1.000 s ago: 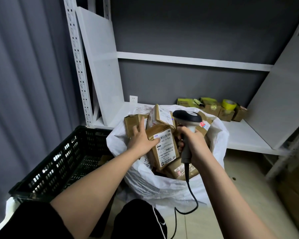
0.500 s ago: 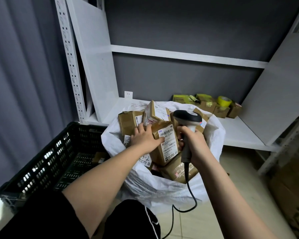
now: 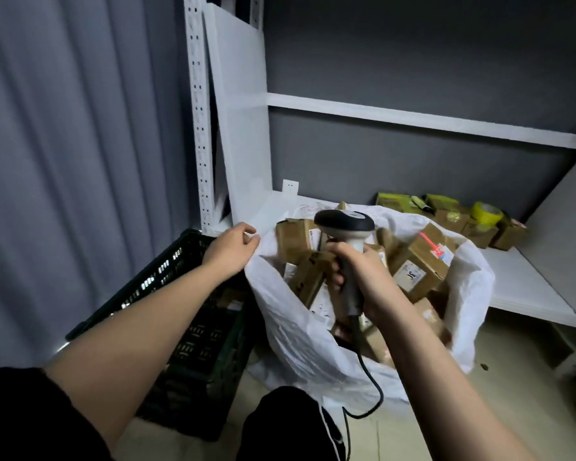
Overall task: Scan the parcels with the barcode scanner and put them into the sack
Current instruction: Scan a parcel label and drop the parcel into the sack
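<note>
Your left hand (image 3: pixel 230 249) fingers are pinching the sack (image 3: pixel 290 327) rim; your right hand (image 3: pixel 363 281) fingers are wrapping the barcode scanner (image 3: pixel 346 227) above the parcels (image 3: pixel 419 264).

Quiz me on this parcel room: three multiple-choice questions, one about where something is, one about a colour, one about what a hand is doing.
1. Where is the black crate?
A. left of the sack
B. on the shelf
C. inside the sack

2. What colour is the tape roll on the shelf?
A. red
B. yellow
C. blue

3. What is the right hand doing?
A. hanging idle
B. holding the scanner
C. lifting a parcel

Answers:
1 A, it stands beside the white sack.
2 B, plainly yellow.
3 B, its fingers wrap the scanner handle.
</note>
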Motion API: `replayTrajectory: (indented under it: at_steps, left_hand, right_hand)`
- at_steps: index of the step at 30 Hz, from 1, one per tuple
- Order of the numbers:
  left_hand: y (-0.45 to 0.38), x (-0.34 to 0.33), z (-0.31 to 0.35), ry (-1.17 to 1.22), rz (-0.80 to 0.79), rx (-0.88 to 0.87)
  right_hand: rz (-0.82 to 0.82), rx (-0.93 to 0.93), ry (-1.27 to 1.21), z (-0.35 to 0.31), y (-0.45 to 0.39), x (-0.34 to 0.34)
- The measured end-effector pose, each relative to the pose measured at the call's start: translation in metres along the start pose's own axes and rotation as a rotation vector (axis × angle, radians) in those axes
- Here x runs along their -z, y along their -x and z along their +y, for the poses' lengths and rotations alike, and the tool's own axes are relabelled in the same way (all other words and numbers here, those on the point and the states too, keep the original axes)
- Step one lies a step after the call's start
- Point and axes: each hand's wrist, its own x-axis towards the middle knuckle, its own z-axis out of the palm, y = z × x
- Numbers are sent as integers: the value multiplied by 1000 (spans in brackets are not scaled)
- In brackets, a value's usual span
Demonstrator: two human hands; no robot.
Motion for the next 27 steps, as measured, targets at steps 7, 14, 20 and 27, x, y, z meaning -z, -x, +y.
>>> replayTrajectory:
  at_steps: [7, 14, 20, 27]
  left_hand:
    - [-20, 45, -117, -175, -8, 224]
    - [-81, -15, -236, -233, -269, 303]
    - [-145, -104, -318, -125, -461, 361]
    - [-191, -199, -394, -30, -588, 439]
  right_hand:
    - [-213, -89, 69, 38, -54, -113]
    - [-271, -230, 81, 125, -166, -214]
    - [-227, -310, 90, 199, -259, -244]
    - [-71, -377, 85, 270, -321, -237]
